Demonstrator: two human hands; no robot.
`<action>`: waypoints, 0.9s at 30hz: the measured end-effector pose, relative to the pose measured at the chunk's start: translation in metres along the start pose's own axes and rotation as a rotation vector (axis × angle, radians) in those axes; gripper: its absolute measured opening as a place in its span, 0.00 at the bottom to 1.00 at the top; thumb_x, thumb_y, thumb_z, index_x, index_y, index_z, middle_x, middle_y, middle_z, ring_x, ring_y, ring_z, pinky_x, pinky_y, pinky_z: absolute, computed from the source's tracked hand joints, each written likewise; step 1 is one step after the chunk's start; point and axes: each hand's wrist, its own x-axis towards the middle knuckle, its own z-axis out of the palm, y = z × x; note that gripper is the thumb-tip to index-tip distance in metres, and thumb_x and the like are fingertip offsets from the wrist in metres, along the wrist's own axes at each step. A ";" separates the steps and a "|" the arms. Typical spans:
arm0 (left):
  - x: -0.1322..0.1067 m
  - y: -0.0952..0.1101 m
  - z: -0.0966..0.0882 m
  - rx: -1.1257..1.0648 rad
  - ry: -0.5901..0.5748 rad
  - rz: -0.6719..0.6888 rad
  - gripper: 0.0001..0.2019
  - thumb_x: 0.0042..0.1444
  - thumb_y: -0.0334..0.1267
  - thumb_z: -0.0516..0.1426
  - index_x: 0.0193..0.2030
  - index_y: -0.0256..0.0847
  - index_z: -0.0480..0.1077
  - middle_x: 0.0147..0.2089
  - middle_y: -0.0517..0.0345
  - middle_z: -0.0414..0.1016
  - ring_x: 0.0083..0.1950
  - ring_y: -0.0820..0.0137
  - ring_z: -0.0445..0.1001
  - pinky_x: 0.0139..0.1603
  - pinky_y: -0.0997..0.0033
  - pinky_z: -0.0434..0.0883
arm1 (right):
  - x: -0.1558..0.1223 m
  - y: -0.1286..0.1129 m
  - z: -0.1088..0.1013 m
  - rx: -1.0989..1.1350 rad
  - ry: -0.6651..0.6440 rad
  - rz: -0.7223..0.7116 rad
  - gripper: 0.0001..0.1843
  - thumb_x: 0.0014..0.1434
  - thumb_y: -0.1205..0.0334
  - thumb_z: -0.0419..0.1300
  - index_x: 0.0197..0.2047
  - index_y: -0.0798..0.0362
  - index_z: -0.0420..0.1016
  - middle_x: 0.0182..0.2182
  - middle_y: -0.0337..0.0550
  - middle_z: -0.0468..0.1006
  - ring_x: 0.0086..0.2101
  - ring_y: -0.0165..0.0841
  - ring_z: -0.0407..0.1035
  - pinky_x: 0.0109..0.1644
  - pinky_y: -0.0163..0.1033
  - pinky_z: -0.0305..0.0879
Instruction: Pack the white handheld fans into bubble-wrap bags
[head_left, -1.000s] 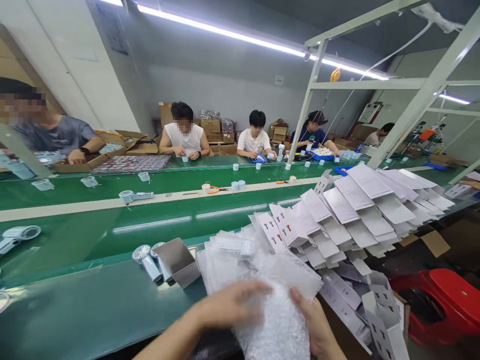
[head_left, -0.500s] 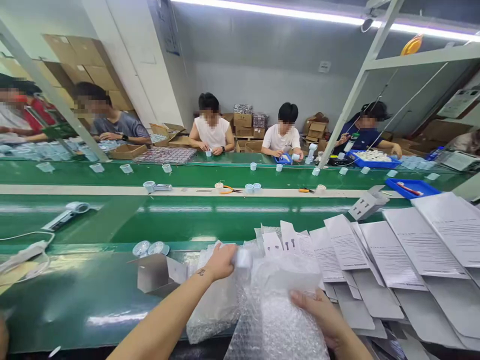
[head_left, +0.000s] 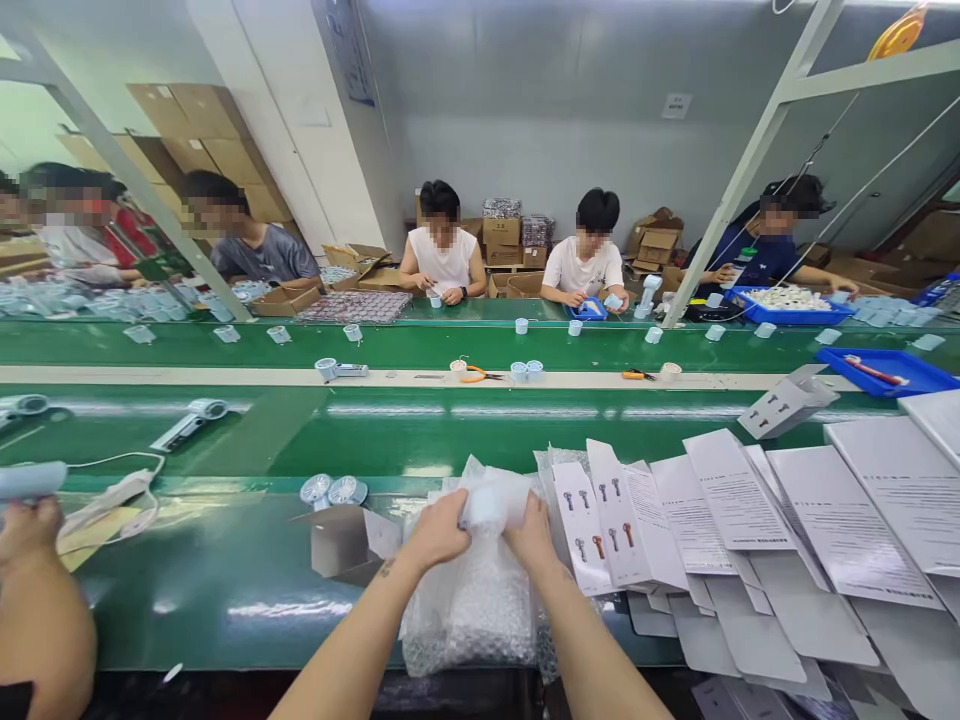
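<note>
A pale blue rounded object, blurred and partly covered by clear bubble wrap, lies between my two hands; its exact kind is hidden. My left hand grips its left end, thumb on the near side. At the right end, my right hand is closed on the object and the film round it, fingertips partly hidden. Under both wrists rests a stack of bubble wrap bags at the bench edge. Just right of my right hand stand white printed cartons with pictures of handheld fans.
Left of my hands are an open grey-white box and two round fan heads. Many flattened cartons overlap on the right. A co-worker's hand holds a pale blue item at far left. Handheld fans lie on the green belt.
My right hand has moved from the bubble wrap sheet up and left to the pale blue object. The wrap now lies between both hands. A co-worker's hand has come into view at left.
</note>
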 end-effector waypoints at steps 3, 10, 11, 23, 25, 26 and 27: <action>0.000 -0.012 0.033 0.086 -0.057 -0.064 0.26 0.39 0.25 0.54 0.49 0.41 0.68 0.51 0.47 0.74 0.57 0.52 0.69 0.56 0.53 0.64 | -0.014 0.007 0.001 -0.215 0.153 -0.063 0.40 0.53 0.72 0.58 0.67 0.62 0.49 0.65 0.66 0.53 0.66 0.53 0.48 0.67 0.53 0.45; -0.013 -0.023 0.039 0.066 -0.070 -0.095 0.37 0.45 0.25 0.51 0.66 0.43 0.55 0.69 0.47 0.58 0.71 0.57 0.53 0.68 0.46 0.50 | -0.023 -0.002 -0.011 -0.507 0.141 -0.067 0.15 0.59 0.74 0.54 0.49 0.60 0.71 0.41 0.57 0.78 0.45 0.46 0.73 0.50 0.44 0.64; -0.016 -0.024 0.039 0.051 -0.065 -0.110 0.36 0.47 0.26 0.50 0.66 0.42 0.55 0.69 0.46 0.58 0.71 0.57 0.53 0.68 0.45 0.50 | -0.022 -0.007 -0.015 -0.529 0.137 -0.076 0.12 0.59 0.75 0.53 0.45 0.58 0.72 0.40 0.56 0.78 0.42 0.44 0.75 0.47 0.42 0.64; -0.073 0.004 0.018 -0.228 0.246 -0.019 0.28 0.61 0.35 0.47 0.69 0.41 0.50 0.71 0.42 0.55 0.72 0.58 0.51 0.69 0.48 0.55 | -0.061 -0.082 -0.103 -0.280 0.304 -0.279 0.15 0.65 0.53 0.47 0.50 0.53 0.60 0.31 0.44 0.77 0.29 0.35 0.72 0.31 0.36 0.64; -0.113 0.016 0.004 -0.234 0.352 0.109 0.34 0.58 0.45 0.54 0.69 0.46 0.47 0.73 0.47 0.49 0.74 0.56 0.47 0.70 0.48 0.53 | -0.075 -0.093 -0.091 -0.041 0.229 -0.299 0.21 0.61 0.46 0.52 0.50 0.51 0.57 0.25 0.35 0.74 0.22 0.32 0.67 0.24 0.34 0.60; -0.134 0.021 -0.003 -0.169 0.408 0.339 0.38 0.53 0.47 0.61 0.68 0.43 0.51 0.72 0.42 0.51 0.73 0.48 0.46 0.69 0.42 0.52 | -0.083 -0.097 -0.080 0.087 0.185 -0.290 0.24 0.58 0.43 0.55 0.49 0.50 0.56 0.23 0.31 0.72 0.18 0.30 0.64 0.21 0.32 0.57; -0.154 0.024 -0.009 -0.084 0.430 0.504 0.35 0.53 0.44 0.61 0.67 0.45 0.54 0.69 0.43 0.59 0.71 0.47 0.52 0.68 0.40 0.55 | -0.091 -0.100 -0.068 0.200 0.143 -0.267 0.27 0.54 0.41 0.58 0.48 0.49 0.56 0.21 0.29 0.70 0.17 0.28 0.60 0.19 0.31 0.54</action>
